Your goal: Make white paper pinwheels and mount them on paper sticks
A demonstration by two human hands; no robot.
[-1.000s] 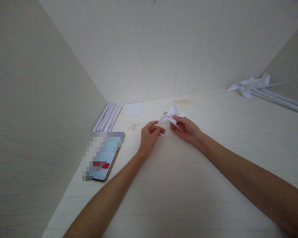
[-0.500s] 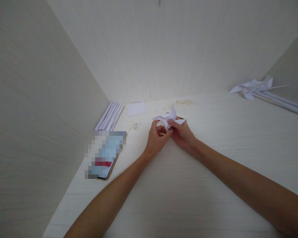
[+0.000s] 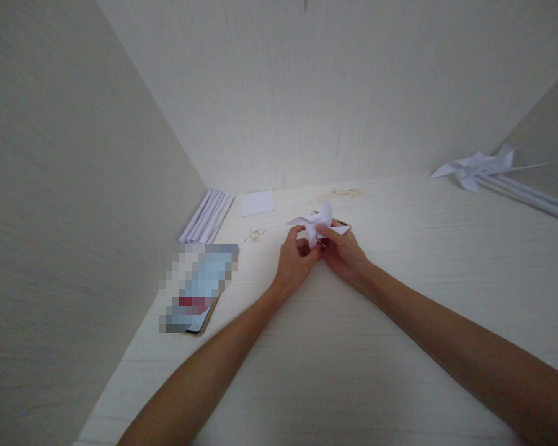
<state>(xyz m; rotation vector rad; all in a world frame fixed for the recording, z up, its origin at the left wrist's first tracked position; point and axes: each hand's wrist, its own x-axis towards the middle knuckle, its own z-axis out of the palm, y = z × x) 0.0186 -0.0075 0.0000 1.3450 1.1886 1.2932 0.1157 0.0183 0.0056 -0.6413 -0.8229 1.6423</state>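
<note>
A small white folded paper pinwheel [image 3: 317, 221] is pinched between both my hands over the pale wooden desk [image 3: 353, 347]. My left hand [image 3: 296, 259] grips its lower left part with curled fingers. My right hand [image 3: 341, 250] holds it from the right, thumb on the centre. The two hands touch each other under the paper. A thin dark-edged object peeks out just behind my right hand; I cannot tell what it is.
A phone [image 3: 196, 286] lies at the left of the desk. Rolled white paper sticks [image 3: 207, 217] rest by the left wall, with a small white paper square [image 3: 257, 202] beside them. A finished pinwheel on sticks [image 3: 481, 166] lies far right. Walls close in on three sides.
My left hand moved right and closed onto the pinwheel, joining my right hand. Both hands then stayed nearly still with the paper between them.
</note>
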